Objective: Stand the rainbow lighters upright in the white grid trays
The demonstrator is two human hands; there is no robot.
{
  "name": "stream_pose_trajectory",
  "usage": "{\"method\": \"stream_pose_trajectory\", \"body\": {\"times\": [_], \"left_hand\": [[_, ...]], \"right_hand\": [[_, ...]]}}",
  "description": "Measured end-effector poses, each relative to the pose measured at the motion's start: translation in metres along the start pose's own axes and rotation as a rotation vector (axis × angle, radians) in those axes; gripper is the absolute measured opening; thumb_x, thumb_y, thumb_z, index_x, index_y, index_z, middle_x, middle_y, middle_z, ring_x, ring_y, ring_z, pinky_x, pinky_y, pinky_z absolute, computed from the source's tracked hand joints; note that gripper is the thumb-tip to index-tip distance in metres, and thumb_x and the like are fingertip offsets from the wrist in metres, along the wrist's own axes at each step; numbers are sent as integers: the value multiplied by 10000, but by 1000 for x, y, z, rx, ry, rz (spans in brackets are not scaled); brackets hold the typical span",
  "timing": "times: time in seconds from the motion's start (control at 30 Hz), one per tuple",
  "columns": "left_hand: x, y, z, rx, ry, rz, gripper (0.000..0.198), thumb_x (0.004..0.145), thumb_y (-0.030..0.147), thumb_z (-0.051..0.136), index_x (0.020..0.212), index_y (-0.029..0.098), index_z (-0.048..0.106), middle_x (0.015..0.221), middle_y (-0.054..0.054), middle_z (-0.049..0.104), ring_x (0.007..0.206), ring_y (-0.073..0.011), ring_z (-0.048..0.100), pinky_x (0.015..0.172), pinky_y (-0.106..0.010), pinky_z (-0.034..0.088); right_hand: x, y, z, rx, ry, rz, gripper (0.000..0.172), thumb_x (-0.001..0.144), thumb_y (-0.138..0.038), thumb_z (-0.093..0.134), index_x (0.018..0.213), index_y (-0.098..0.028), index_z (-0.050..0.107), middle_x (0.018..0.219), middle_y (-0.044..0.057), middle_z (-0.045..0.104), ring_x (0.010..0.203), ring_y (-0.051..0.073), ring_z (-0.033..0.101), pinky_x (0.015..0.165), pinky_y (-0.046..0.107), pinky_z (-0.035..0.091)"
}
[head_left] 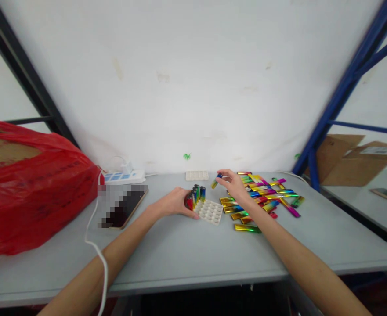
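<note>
My right hand [232,181] pinches a shiny blue-and-gold lighter [215,181] above the table, just behind a white tray [210,212] with rows of slots. Several lighters [198,193] with dark tops stand upright in the tray's left and back slots; the front right slots are bare. Around the tray's left end, my left hand [176,202] is closed, its thumb along the front edge and its other fingers partly hidden behind the standing lighters. Right of the tray, beneath and beside my right forearm, lies a loose pile of metallic multicoloured lighters [265,193].
A second white tray [197,175] lies by the wall. To the left are a phone [130,206], a power strip [124,177], a red plastic bag [41,188] and a white cable [96,245] crossing my left forearm. A cardboard box [351,162] stands beyond the blue frame [338,92].
</note>
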State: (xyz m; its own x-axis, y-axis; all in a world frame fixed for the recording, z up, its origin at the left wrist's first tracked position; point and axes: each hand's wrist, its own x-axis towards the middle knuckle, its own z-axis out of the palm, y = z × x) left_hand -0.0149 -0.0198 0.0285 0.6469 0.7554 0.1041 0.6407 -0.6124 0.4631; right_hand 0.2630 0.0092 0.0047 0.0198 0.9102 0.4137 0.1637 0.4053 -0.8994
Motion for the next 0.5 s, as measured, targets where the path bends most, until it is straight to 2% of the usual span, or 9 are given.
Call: {"method": "stream_pose_trajectory", "body": {"times": [0.13,0.3,0.5], "left_hand": [[2,-2,1,-2,-15,-8,615,585,633,962,924,172,739,787,21,720,717,-195,643,638,-249,416],[3,-4,3,-33,-1,-2,605,595,593,969,955,165,739,820,15,736,727,-191,649,644,-243,427],[1,-4,3,-33,-3,21,592,643,605,941,997,175,740,801,16,742,750,-212,684,680,-253,451]], "right_hand": [[-3,-6,3,165,-4,63,482,712,-487,885,1102,-228,773,1054,57,785,921,209,690,851,359,560],[-9,-16,9,355,-60,183,511,674,-528,932,1064,-231,787,1065,51,792,1000,217,704,908,367,572],[-17,-24,13,427,-161,243,487,757,-558,882,1106,-262,712,1015,48,787,904,226,763,864,404,629]]}}
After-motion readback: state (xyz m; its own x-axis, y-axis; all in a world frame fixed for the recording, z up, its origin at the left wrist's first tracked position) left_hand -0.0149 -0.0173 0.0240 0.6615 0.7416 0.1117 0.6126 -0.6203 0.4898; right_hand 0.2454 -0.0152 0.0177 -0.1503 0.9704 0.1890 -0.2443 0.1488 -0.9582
